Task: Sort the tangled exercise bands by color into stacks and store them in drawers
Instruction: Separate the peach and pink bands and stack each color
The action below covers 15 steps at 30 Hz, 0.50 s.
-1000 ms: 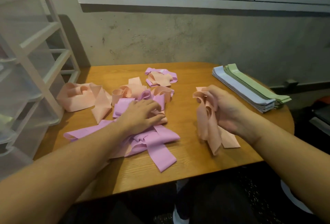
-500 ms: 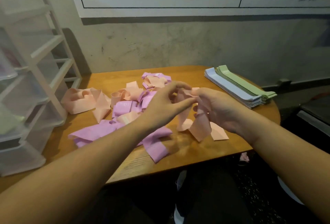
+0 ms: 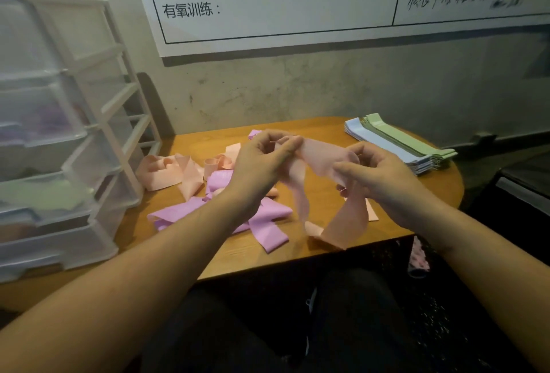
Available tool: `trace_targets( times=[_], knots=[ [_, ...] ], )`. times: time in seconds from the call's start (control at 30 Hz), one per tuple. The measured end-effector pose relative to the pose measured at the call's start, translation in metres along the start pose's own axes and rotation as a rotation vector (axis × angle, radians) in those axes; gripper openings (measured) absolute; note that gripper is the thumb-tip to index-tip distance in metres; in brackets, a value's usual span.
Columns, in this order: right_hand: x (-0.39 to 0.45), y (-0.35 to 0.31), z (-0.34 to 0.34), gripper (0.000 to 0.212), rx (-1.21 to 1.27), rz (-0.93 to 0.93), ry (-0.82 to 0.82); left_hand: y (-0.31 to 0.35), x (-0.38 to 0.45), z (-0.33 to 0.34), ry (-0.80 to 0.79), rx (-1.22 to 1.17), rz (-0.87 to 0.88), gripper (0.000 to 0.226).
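Untangling step: left hand (image 3: 262, 161) and right hand (image 3: 378, 173) pinch peach band (image 3: 321, 155); next, flatten and stack.

Two hands (image 3: 262, 161), one drawer unit (image 3: 68, 134), one table (image 3: 297, 253).
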State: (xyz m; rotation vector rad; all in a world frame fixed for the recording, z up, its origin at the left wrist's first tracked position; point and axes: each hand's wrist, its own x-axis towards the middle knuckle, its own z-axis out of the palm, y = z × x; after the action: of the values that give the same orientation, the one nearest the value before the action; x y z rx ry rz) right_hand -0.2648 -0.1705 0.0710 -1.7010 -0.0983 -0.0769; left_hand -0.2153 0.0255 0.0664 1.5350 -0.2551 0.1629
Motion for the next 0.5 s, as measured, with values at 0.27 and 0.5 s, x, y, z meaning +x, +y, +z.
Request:
trace_targets(
  times=[0.27, 0.5],
  knots=[
    [-0.024, -0.004, -0.010, 0.013, -0.085, -0.174, 0.186, 0.016, -0.031, -0.007, 0.047, 0.087, -0.034, 0.012],
    [-0.038, 0.002, 0.000, 0.003, -0.076, -0.127, 0.271, 0.020, -0.054, -0.009, -0.067, 0.047, -0.082, 0.014]
  ],
)
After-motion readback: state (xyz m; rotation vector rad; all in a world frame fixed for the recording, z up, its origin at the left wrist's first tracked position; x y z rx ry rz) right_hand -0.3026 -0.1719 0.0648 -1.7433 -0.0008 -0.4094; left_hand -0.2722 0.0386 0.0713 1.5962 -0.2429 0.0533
